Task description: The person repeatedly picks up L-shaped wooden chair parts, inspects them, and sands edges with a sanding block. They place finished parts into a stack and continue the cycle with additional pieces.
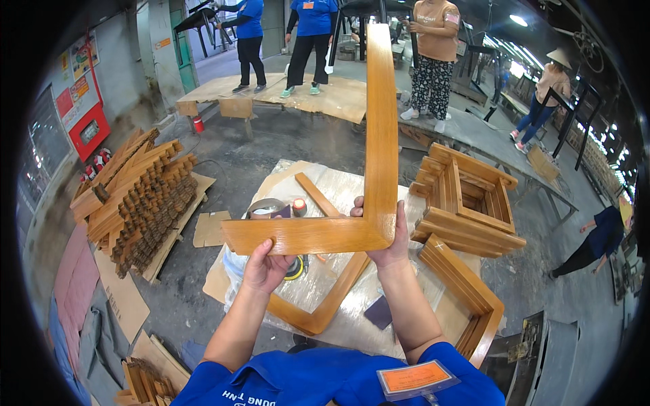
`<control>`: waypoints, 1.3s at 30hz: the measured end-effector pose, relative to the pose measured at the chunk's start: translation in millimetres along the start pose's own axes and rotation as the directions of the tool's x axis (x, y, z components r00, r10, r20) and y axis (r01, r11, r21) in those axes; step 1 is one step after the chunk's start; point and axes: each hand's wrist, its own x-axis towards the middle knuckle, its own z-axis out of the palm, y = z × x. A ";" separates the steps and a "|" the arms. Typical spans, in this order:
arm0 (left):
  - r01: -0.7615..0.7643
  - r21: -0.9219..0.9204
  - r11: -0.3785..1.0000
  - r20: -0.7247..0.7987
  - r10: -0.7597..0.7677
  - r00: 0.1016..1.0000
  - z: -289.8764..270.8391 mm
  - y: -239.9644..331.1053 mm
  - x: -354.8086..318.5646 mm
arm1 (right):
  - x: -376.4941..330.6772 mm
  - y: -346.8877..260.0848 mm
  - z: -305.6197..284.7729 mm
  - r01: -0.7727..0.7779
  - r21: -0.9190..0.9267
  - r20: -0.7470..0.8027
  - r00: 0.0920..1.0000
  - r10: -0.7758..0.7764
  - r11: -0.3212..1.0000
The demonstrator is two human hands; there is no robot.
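Both my hands hold up an L-shaped piece of varnished wood frame (380,135) above the worktable. My left hand (266,266) grips the lower edge of its short arm, thumb on the face. At the corner, my right hand (393,247) is closed round the wood, fingertips showing on the inner side. Beneath it, on the plastic-covered table (352,298), lies a similar angled wood piece (315,318), partly hidden by the raised one. A roll of tape (266,207), a small red-topped container (298,206) and a dark sandpaper sheet (378,312) lie around it.
Stacked wood frames (467,196) and nested angled pieces (467,291) stand at the table's right. A tall pile of angled wood parts (142,203) sits on the left floor. Across the back runs a low platform (318,95) with several people on it.
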 end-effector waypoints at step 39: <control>-0.239 0.512 0.825 0.355 0.050 0.934 -28.2 18.7 -65.7 | -59.6 -8.9 32.6 0.288 -0.847 0.111 0.918 -0.382 0.446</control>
